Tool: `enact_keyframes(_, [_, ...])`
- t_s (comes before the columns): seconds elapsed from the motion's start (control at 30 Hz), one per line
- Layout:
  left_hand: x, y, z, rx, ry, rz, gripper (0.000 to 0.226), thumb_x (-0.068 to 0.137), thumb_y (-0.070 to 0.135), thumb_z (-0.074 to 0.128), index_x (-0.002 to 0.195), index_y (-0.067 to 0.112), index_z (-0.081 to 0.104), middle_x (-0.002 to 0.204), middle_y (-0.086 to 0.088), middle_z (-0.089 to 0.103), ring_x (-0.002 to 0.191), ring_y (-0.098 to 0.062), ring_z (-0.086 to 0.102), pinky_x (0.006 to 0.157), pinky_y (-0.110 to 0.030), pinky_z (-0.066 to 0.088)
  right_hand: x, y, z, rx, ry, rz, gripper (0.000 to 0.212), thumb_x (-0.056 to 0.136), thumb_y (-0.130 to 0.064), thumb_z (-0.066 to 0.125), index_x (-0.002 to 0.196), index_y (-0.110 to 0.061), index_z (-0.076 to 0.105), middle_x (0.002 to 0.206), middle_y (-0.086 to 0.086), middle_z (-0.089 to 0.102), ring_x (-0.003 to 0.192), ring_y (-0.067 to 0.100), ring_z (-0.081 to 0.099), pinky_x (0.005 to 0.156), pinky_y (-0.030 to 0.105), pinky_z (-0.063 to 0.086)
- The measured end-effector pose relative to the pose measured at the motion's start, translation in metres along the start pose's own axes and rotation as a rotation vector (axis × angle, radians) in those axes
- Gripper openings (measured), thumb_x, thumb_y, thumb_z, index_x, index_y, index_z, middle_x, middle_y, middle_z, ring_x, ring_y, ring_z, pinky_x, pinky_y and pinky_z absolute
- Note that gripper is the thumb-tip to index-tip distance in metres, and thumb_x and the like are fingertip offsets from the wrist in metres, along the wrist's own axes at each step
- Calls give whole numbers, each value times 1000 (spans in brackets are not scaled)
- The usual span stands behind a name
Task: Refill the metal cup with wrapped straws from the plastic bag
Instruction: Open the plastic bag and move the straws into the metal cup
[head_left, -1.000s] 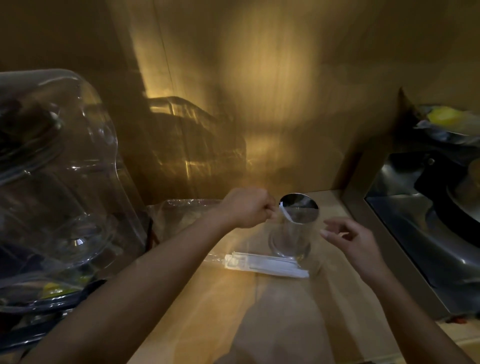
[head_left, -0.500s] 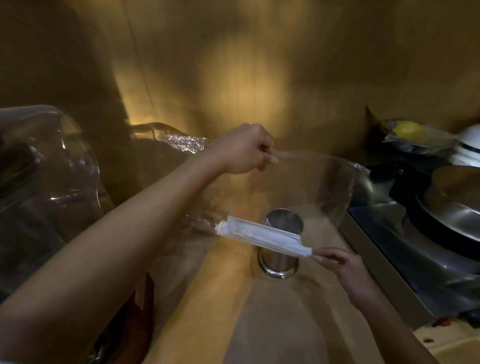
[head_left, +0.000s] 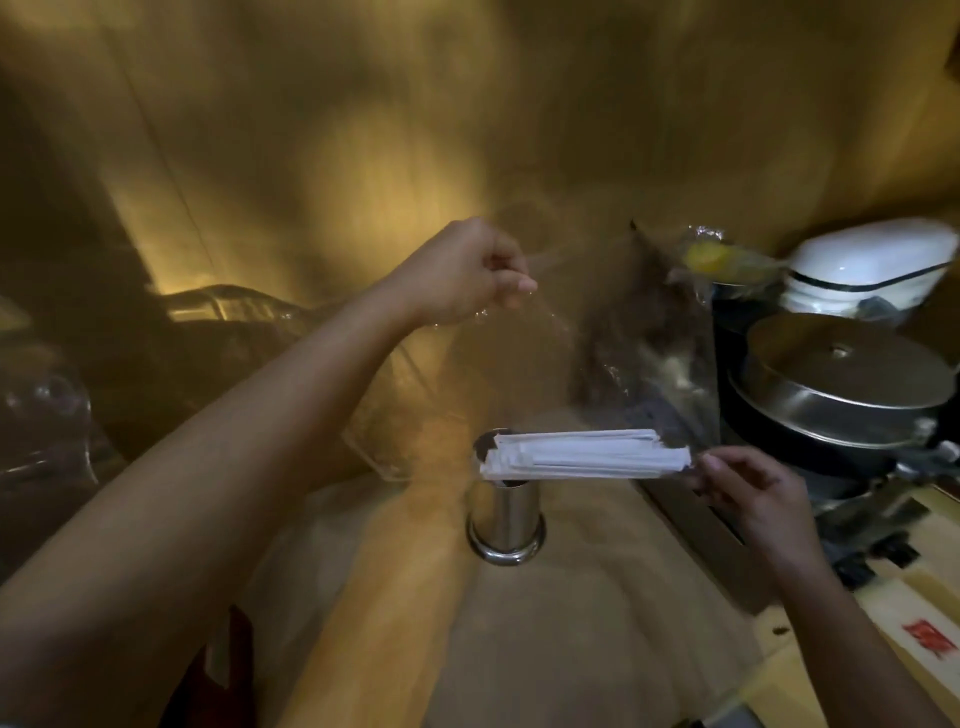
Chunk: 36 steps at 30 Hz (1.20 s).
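A shiny metal cup (head_left: 506, 525) stands upright on the wooden counter, near the middle. A bundle of white wrapped straws (head_left: 587, 454) lies level in the air just above the cup's rim, inside a clear plastic bag (head_left: 561, 358). My left hand (head_left: 467, 273) is raised and pinches the bag's upper edge. My right hand (head_left: 748, 486) grips the bag at the right end of the straw bundle. The cup's opening is partly hidden behind the straws.
A steel pot with a lid (head_left: 841, 384) and a white lidded container (head_left: 867, 267) sit on a metal surface at the right. A bag holding something yellow (head_left: 706, 257) lies behind them. Clear plastic containers (head_left: 47, 415) crowd the left side. A wooden wall rises behind.
My left hand has lifted the bag from the counter. The straws rose with it, from lying beside the cup to hanging level above its rim, and my right hand has taken hold of their end.
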<state>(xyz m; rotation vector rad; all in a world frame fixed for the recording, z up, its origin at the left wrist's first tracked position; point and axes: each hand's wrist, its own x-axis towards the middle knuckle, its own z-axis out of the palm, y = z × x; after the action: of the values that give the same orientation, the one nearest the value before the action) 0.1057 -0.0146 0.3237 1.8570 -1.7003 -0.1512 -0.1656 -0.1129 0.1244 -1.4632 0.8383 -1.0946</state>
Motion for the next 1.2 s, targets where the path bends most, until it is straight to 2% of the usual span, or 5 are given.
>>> enact_keyframes(0.13, [16, 18, 7, -50, -15, 93, 15, 85, 16, 64, 82, 2, 69, 65, 0, 65, 76, -33, 67, 60, -22, 49, 1, -16, -25, 57, 70, -36, 22, 88, 1, 50, 75, -12, 62, 56, 0, 69, 51, 8, 61, 49, 16, 52])
enact_keyframes(0.23, [29, 28, 13, -95, -22, 126, 15, 86, 16, 63, 84, 2, 68, 71, -6, 68, 80, -32, 68, 73, -33, 53, 0, -28, -39, 19, 115, -86, 18, 88, 1, 50, 78, -10, 61, 59, -3, 70, 53, 6, 62, 49, 16, 53])
enact_keyframes(0.47, [51, 30, 27, -201, -45, 144, 9, 85, 14, 64, 76, 12, 65, 65, 4, 64, 51, 10, 59, 52, -3, 42, -3, -47, -61, -56, 199, -112, 19, 87, -3, 53, 77, -18, 61, 56, -9, 69, 48, 2, 60, 38, 11, 42])
enact_keyframes(1.03, [50, -23, 27, -416, 3, 66, 19, 84, 7, 64, 67, 17, 64, 52, 13, 69, 56, 3, 63, 62, -10, 50, 29, -66, -50, -144, 110, -177, 22, 85, -3, 56, 75, -21, 63, 57, -11, 68, 51, 1, 59, 47, 11, 48])
enact_keyframes(1.2, [37, -46, 23, -465, 70, -2, 10, 84, 6, 64, 75, 9, 65, 58, 7, 69, 58, 3, 63, 64, -9, 51, 46, -76, -33, -213, 12, -206, 17, 86, -5, 56, 78, -18, 62, 68, 3, 62, 55, 0, 59, 49, 12, 48])
